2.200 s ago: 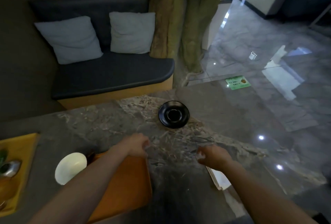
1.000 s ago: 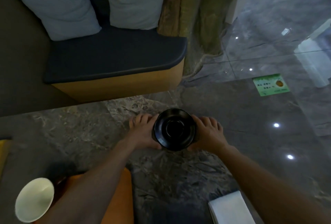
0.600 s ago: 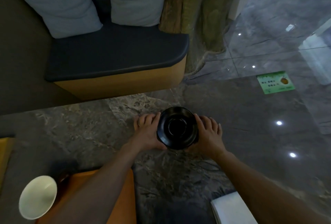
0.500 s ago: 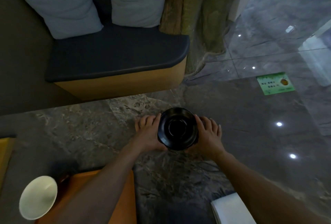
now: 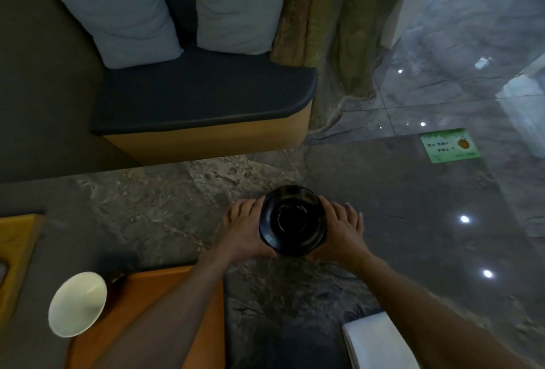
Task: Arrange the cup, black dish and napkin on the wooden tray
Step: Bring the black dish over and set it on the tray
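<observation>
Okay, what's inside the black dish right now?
Nothing shows inside the black dish: only its dark surface and a round recess in the centre. The left hand and right hand grip its sides, hiding the outer walls and whatever is underneath.

Black dish gripped on opposite rims by left hand and right hand above marble table; nearer than dish, wooden tray, cup, napkin.

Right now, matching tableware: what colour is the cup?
White, or pale cream, cup; seen best in the head view.
</observation>
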`<state>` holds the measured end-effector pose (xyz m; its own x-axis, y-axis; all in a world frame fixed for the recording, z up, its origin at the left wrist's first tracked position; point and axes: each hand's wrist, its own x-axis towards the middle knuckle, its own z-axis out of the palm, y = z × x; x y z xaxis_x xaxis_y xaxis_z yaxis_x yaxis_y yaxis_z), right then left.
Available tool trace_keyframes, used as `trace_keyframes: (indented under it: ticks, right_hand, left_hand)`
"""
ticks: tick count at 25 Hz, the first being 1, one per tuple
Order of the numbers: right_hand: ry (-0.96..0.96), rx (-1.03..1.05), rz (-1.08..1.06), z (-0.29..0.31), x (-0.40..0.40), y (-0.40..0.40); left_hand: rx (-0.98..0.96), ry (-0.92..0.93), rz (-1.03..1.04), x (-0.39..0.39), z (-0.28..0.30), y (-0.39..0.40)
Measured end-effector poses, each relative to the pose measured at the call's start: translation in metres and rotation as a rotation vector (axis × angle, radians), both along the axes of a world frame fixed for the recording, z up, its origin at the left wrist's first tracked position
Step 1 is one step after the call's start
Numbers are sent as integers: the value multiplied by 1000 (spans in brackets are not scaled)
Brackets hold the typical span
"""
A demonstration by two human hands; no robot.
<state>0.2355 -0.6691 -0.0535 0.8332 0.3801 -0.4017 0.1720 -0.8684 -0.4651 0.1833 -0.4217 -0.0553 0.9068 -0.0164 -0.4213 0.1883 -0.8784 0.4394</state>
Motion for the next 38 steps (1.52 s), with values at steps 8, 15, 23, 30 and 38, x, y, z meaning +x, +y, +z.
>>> trace_keyframes:
  ticks: [8,15,23,30,38]
  right_hand:
    - [-63,109,161,37,-30,-1]
    - [-85,69,320,51,-66,22]
    - [-57,91,362,51,-113,57]
    - [-33,67,328,50,-152,84]
    - [-18,80,248,34,-203,120]
  left_hand:
    - [-1,-86,153,-71,50,-11]
    - [59,-152,303,-145,74,-7]
    - [40,-143,403,-207,78,15]
    - [-32,-129,387,-242,66,48]
    - [-92,-148,359,-273,47,93]
